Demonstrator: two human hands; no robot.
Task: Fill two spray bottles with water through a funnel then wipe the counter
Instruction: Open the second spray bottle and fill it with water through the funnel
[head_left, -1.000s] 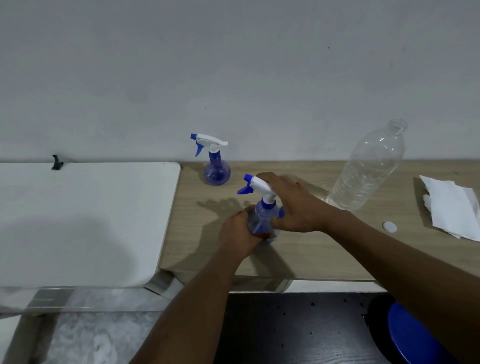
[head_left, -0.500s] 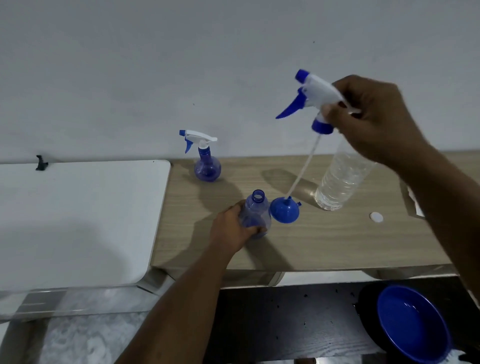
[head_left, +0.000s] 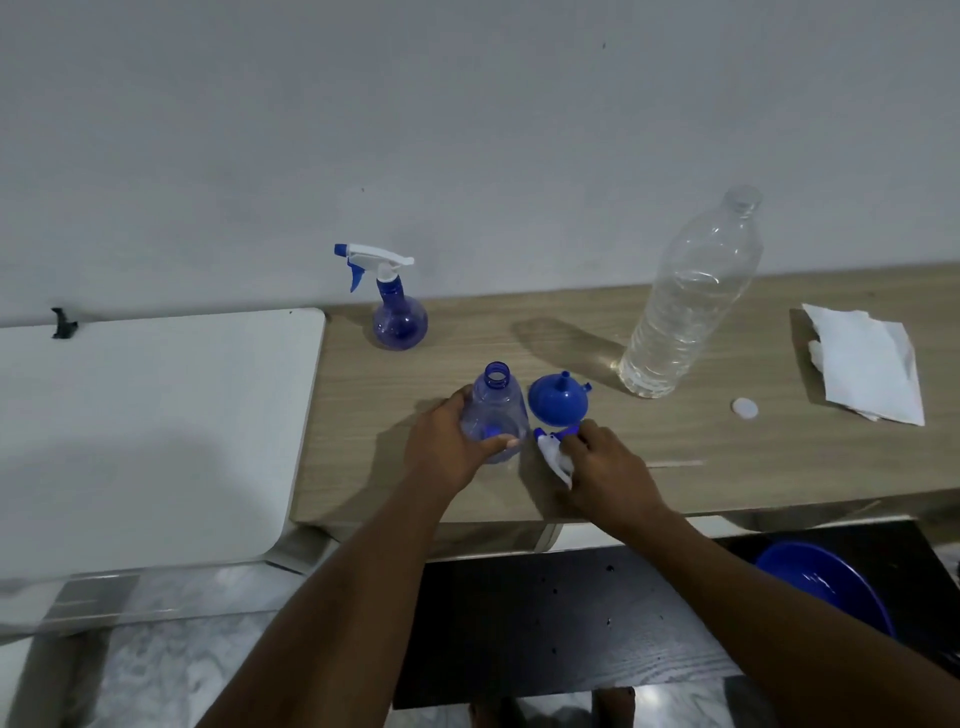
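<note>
counter (head_left: 789, 467): right hand (head_left: 605, 475), lowered, clamps spray head (head_left: 553, 456) by funnel (head_left: 558, 404); left hand (head_left: 441, 452) grips uncapped bottle (head_left: 494, 410).

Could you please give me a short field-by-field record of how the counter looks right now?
left hand: grips open spray bottle
right hand: holds spray head on counter
funnel: upside down, beside the open spray bottle
second spray bottle: head on, by wall
water bottle: uncapped, cap alongside
paper towels: far right
</note>
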